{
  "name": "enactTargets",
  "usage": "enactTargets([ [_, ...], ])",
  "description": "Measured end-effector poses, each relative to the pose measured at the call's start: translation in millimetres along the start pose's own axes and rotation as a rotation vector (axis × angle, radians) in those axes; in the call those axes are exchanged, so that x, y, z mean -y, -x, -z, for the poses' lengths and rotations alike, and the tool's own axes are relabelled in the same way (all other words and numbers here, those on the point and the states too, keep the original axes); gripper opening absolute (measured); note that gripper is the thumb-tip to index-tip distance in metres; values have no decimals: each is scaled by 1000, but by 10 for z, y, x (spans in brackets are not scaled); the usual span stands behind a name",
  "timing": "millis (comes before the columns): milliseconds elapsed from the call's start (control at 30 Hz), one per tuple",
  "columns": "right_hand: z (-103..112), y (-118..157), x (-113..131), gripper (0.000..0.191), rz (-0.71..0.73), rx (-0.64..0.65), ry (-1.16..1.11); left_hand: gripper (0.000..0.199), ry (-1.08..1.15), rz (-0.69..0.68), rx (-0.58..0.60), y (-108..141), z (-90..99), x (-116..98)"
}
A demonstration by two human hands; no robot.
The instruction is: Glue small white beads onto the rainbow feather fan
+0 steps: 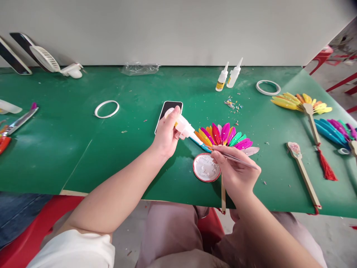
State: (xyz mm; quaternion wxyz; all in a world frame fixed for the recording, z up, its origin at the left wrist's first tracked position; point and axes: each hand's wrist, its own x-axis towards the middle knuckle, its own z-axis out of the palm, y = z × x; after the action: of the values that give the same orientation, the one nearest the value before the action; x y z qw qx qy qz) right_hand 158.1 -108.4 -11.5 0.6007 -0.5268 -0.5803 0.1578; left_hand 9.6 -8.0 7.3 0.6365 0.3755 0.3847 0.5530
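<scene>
My left hand is closed round a white glue bottle, tilted so its nozzle points down to the right over the feather fan. In my right hand a pair of metal tweezers is pinched, tips toward the nozzle's end. Many-coloured feathers spread out beyond my right hand, and the fan's wooden handle reaches the table's front edge. Below the nozzle lies a small red-rimmed dish with little white beads in it. My right fingers hide part of the dish and the fan's centre.
Behind my left hand lies a phone. Two glue bottles stand at the back, near scattered bits. White tape rings lie left and right. More fans and a bare handle are at right; scissors at left.
</scene>
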Motion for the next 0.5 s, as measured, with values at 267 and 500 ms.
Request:
enactTargets([
  [267,-5,31,-20,13,-18,-15,-22,49,39,5,-8,-9,-4,14],
  [500,-5,13,-13,15,7,-3,-35,44,86,19,-13,-4,-12,10],
])
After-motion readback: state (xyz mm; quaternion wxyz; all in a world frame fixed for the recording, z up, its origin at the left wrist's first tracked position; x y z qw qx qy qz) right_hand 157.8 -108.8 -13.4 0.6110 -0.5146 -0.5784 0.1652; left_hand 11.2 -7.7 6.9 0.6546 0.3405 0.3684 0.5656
